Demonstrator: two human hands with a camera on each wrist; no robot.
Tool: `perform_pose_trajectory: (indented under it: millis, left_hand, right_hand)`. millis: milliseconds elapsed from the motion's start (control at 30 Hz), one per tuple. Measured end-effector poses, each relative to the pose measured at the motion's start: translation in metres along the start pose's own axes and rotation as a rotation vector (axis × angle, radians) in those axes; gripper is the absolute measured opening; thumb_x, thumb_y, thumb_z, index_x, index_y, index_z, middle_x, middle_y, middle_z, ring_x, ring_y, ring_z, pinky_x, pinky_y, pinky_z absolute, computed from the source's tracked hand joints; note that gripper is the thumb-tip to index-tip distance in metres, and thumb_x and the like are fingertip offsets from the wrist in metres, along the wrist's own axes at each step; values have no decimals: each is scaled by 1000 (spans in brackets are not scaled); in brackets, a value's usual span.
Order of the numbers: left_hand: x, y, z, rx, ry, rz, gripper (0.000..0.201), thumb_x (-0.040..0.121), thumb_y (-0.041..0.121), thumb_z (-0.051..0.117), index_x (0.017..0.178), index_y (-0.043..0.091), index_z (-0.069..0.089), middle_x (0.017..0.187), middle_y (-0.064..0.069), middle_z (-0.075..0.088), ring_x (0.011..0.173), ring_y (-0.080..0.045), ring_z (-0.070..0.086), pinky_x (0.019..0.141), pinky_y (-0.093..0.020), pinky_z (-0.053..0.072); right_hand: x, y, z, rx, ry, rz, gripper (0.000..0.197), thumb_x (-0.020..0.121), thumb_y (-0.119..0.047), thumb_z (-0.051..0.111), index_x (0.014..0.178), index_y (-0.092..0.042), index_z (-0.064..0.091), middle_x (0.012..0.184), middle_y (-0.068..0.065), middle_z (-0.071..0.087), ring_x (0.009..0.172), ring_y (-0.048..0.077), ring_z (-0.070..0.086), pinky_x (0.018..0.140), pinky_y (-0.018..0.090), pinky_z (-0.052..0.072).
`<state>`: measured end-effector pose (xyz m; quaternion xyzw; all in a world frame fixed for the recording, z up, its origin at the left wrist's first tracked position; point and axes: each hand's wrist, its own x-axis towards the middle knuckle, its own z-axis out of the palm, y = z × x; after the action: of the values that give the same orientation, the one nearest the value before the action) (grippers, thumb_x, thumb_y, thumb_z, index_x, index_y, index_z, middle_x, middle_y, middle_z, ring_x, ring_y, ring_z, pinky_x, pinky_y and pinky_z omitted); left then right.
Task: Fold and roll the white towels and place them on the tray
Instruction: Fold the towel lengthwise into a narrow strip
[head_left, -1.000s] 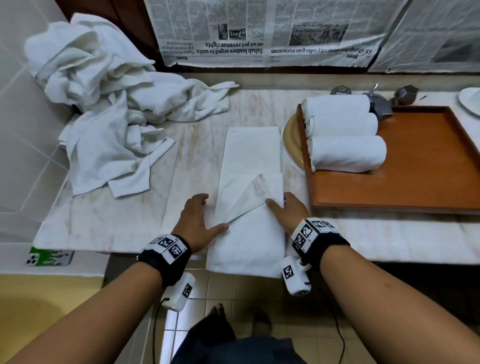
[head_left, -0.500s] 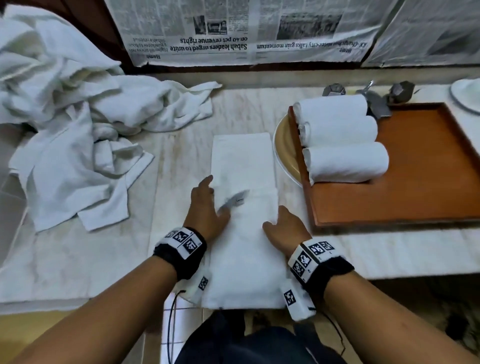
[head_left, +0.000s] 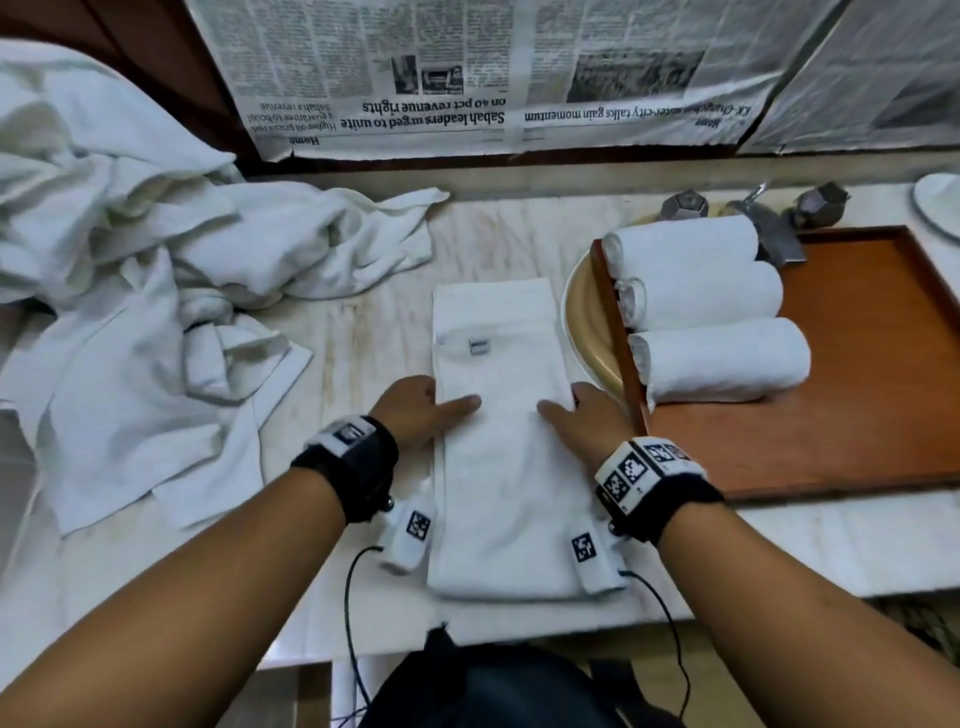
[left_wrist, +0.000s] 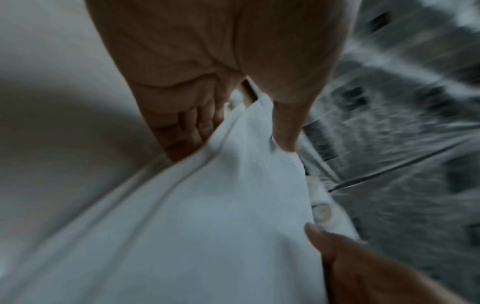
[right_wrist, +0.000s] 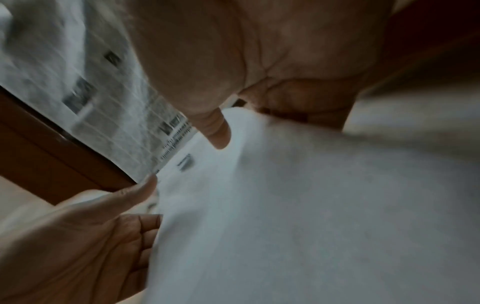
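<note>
Bench: the pale marble bench (head_left: 363, 332) carries everything; newspaper sheets (head_left: 467, 78) hang behind it.
Pile: a crumpled heap of unfolded white towels (head_left: 156, 270) lies at the far left, well apart from the hands.
Tray: the orange-brown wooden tray (head_left: 857, 389) sits to the right with three rolled white towels (head_left: 717, 358) along its left end.
Folded towel: a long, narrow folded white towel (head_left: 498, 467) lies flat between tray and pile, its long axis running away from the person and its near end at the bench edge.
Left hand (head_left: 415, 415): flat at the strip's left edge, thumb on the cloth, fingers (left_wrist: 187, 131) straight and tucked at the hem.
Right hand (head_left: 582, 421): mirrors it at the right edge, relaxed, nothing pinched; nearer the tray.
Coming move: probably rolling lengthwise.
Views: only the head view shows the grey label tag (head_left: 479, 347); the wrist views are blurred.
</note>
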<state>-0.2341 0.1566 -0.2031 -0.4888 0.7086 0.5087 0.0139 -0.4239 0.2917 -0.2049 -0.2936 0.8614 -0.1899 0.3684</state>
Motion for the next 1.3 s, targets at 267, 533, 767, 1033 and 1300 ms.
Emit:
perform_pose_trajectory:
  millis: [267,533,767,1033,1300]
  left_hand:
    - [9,-11,9,159,126,37,45,86,48,68,70,11,48,68,-5,54,63,-19,50,54,-29,35]
    - [35,19,-5,319,160,177,30,91,37,64,80,14,50,76,3,51,73,-18,47,61,-30,26]
    - [46,31,-26,204,15,191,20,92,31,60,96,12,62,99,-4,65,91,-24,62,71,-31,45]
    - [82,20,-29,211,107,-5,39,95,39,58,68,15,44,73,-2,53,76,-27,56,63,-30,38]
    - [87,17,-28,217,127,-12,32,97,39,53,79,13,47,77,0,53,78,-25,53,61,-31,33]
  right_hand:
    - [11,-6,4,-133,60,31,49,97,-45,48,121,-3,55,125,15,60,114,31,56,84,30,38]
    - [44,-44,-12,-197,49,17,48,94,-41,52,128,-6,53,130,13,57,112,30,57,79,30,40]
    - [62,-57,-27,-111,5,10,33,95,-34,51,104,-3,60,116,17,63,90,30,58,68,28,40]
    - [72,-56,-14,-131,65,30,57,99,-44,50,140,-5,44,142,15,51,129,32,49,100,32,38]
    - [76,-59,-12,-147,63,45,41,98,-32,47,126,-2,54,130,17,57,117,33,54,83,29,35]
